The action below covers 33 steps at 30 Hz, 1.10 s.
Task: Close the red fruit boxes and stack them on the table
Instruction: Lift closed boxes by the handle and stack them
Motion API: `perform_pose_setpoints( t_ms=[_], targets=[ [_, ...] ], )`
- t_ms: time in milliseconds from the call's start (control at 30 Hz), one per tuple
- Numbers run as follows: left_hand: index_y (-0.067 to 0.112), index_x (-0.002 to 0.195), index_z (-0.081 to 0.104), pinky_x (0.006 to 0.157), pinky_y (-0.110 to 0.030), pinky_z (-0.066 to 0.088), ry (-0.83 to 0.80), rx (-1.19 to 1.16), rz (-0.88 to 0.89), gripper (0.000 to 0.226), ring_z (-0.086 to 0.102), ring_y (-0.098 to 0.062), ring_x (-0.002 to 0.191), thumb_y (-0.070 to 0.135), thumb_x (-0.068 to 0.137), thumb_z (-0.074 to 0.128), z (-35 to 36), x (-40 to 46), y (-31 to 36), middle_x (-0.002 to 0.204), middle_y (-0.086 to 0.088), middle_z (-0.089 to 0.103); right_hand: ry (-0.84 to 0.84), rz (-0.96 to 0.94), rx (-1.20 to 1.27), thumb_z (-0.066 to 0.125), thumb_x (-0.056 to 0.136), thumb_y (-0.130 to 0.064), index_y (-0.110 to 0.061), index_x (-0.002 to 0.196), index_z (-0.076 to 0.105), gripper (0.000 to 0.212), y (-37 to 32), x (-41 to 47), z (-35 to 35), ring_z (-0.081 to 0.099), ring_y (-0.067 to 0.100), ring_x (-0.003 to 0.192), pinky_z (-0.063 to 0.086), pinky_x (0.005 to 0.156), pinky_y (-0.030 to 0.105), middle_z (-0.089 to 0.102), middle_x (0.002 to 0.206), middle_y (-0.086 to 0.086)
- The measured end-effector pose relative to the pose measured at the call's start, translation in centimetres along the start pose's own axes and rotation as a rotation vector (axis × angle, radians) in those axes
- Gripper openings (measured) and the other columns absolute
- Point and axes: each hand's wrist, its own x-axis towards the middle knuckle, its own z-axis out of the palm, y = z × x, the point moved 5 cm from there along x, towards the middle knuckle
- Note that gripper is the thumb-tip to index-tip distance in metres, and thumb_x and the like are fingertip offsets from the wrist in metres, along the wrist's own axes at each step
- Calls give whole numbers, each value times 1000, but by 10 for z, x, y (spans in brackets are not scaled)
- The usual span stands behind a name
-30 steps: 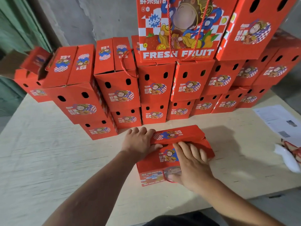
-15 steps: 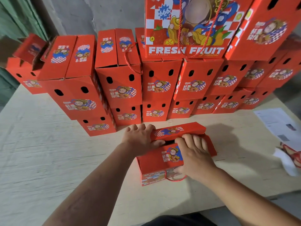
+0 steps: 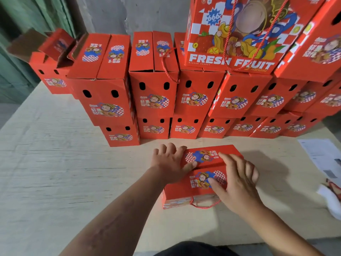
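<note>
Two hands on one red box point(image 3: 186, 191) lying near the front edge of the table point(image 3: 55, 172), in front of the stack point(image 3: 184, 108). Left hand point(image 3: 169, 163) flat, fingers spread, palm over the box's left end, thumb pressing on the far flap point(image 3: 208, 156). Right hand point(image 3: 238, 183) flat too, fingers spread, lying across the near flap point(image 3: 203, 180) and the right part of the box top, thumb on the printed cartoon. Neither hand pinches anything. Both flaps are down, seam between them running left to right; far flap looks slightly raised at its right end, hard to tell. Red cord handle point(image 3: 203, 206) loops out from the box's front side, under the right wrist.

Stack sits along the back of the table, two layers of closed boxes with oval holes facing the camera, plus a third layer at right, one box there showing its big "FRESH FRUIT" face point(image 3: 232, 34). Far-left box point(image 3: 49, 71) in the stack has its flaps open. Another cord handle point(image 3: 168, 65) hangs over a middle box. White paper sheet point(image 3: 321, 156) lies on the table at right, well apart from the box; something white and red point(image 3: 330, 196) at the right edge, cannot tell what
</note>
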Motion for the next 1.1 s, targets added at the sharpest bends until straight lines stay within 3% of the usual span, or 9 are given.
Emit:
perform_pose_setpoints(
  t_ms=[133,233,400,600,800,900,967,1033,1100],
  targets=[
    [38,159,17,116,-55,28,8,33,-19,89,35,-34,142,90,87,11,7,4,2,157,-6,36,-14,149,92,52,91,-60,-32,159,20,81,17,12,1,29,31,144,29,112,53,29,160,1],
    [41,160,17,122,-59,18,-12,21,-31,91,29,-33,148,93,85,14,7,8,1,160,-4,33,-368,224,-14,24,93,-79,-39,161,-11,86,36,18,19,-6,23,158,14,124,54,-11,172,-7],
    [35,158,35,128,-48,10,316,-113,18,81,29,-25,149,82,95,19,9,-24,5,161,4,39,-601,161,-138,0,82,-90,-35,155,-33,98,44,15,36,-42,13,146,-19,122,38,-45,159,-8],
    [26,166,-5,127,-48,-14,194,49,246,121,-22,-27,158,103,77,20,47,-65,16,171,3,-15,-85,-70,-12,35,102,-55,-5,155,41,74,29,-25,20,28,29,155,27,125,50,30,165,11],
    [35,166,0,128,-51,-6,186,180,277,113,-1,-32,161,99,74,10,19,-28,-16,172,9,-4,-2,-46,-122,44,95,-46,-2,127,71,61,10,-36,7,63,33,127,53,104,50,64,137,20],
    [30,166,14,125,-50,19,297,-194,-158,110,21,-33,154,89,80,46,22,-26,-43,173,3,15,20,-144,-76,48,94,-48,-21,85,77,40,7,-36,-13,74,24,78,56,71,34,80,95,0],
    [22,166,13,121,-48,27,247,-828,-532,108,29,-32,152,71,85,65,48,-33,-42,170,-7,24,44,-65,38,50,96,-49,-24,84,72,36,32,-21,-24,69,22,70,51,66,33,75,80,-7],
    [21,164,22,115,-48,34,-73,-1522,-771,104,42,-33,145,73,85,65,80,-38,-9,164,-5,36,-3,255,133,50,95,-57,-24,97,74,41,73,1,-22,71,27,88,53,78,36,76,93,-2],
    [27,151,46,111,-49,37,-354,-1782,-675,91,53,-33,135,86,81,51,86,-41,30,148,4,54,-364,811,501,47,87,-77,-23,98,71,60,100,7,3,68,31,103,51,93,38,74,100,6]
  ],
)
